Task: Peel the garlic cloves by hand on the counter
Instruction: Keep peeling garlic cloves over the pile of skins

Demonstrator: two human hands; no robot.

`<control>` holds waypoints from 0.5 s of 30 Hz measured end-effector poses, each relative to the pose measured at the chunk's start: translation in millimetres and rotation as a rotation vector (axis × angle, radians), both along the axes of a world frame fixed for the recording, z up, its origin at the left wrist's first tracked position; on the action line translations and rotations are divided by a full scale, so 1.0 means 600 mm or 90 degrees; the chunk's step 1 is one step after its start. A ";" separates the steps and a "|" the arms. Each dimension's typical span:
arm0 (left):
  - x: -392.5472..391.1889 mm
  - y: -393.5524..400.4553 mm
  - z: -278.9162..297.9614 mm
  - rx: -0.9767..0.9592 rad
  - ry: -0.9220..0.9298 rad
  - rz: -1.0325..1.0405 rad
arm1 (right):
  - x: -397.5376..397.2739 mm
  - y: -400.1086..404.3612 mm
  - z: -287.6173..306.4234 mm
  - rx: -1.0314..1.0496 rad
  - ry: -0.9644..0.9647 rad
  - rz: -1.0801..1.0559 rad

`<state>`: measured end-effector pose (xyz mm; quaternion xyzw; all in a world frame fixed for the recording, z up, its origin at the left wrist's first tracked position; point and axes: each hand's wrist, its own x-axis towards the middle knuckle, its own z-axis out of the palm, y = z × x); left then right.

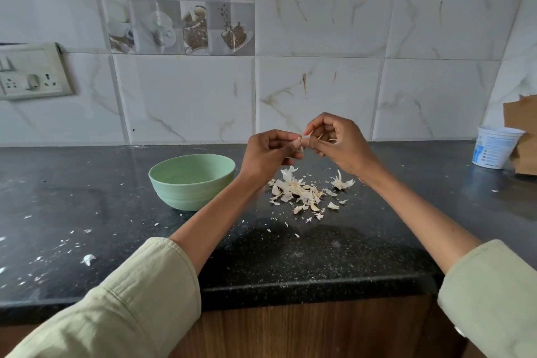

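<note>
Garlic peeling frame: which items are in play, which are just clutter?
In play: garlic clove pinched between left hand and right hand; pile of peels beneath them; green bowl left of the pile.

Clutter: white tub, cardboard, switchboard.

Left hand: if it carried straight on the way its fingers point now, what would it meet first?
The left hand points right, so it would meet the right hand almost at once; both pinch the same garlic clove above the counter.
</note>
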<state>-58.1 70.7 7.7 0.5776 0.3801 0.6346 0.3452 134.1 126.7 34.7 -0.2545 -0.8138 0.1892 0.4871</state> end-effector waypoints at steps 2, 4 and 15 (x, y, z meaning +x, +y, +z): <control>-0.001 0.003 -0.001 -0.021 -0.017 -0.005 | -0.002 -0.005 0.003 0.048 -0.010 0.007; -0.003 0.006 -0.002 -0.037 -0.036 -0.011 | -0.004 -0.010 0.004 0.069 -0.027 0.010; -0.003 0.015 -0.007 -0.068 -0.118 -0.060 | -0.008 -0.016 0.003 0.091 -0.035 -0.026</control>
